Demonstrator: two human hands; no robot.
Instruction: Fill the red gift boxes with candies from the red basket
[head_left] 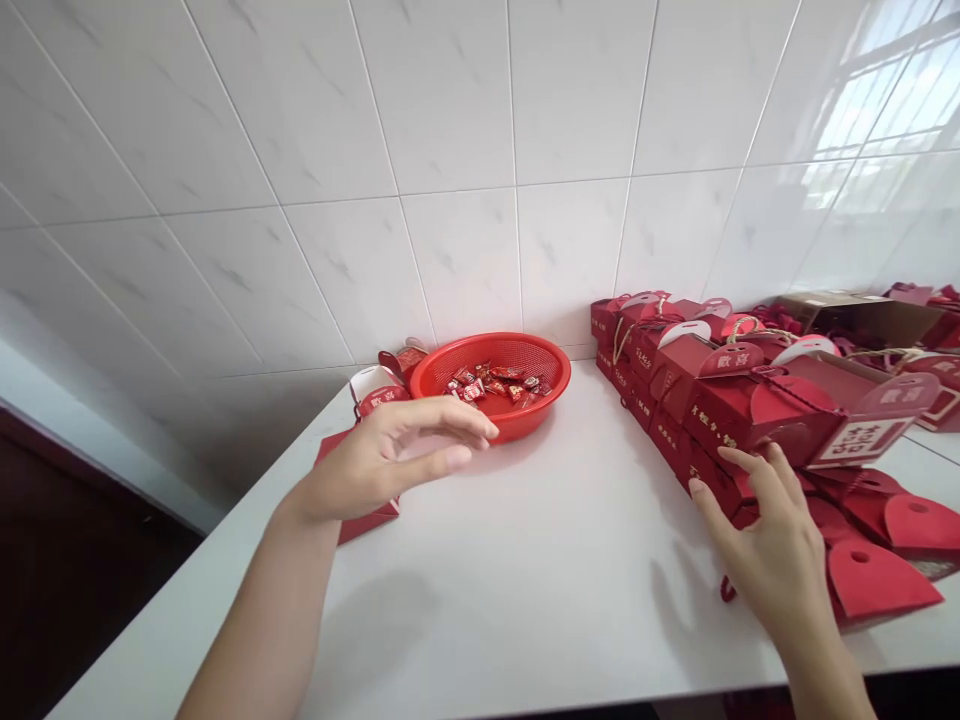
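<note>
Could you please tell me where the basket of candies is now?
In the head view, the red basket sits on the white counter by the tiled wall, just beyond the left hand and left of the red gift boxes.

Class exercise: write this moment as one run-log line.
left hand: open, beside red basket of candies | right hand: fingers spread, at red boxes

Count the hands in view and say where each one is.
2: the left hand is at the red mesh basket of wrapped sweets; the right hand touches the red gift boxes.
</note>
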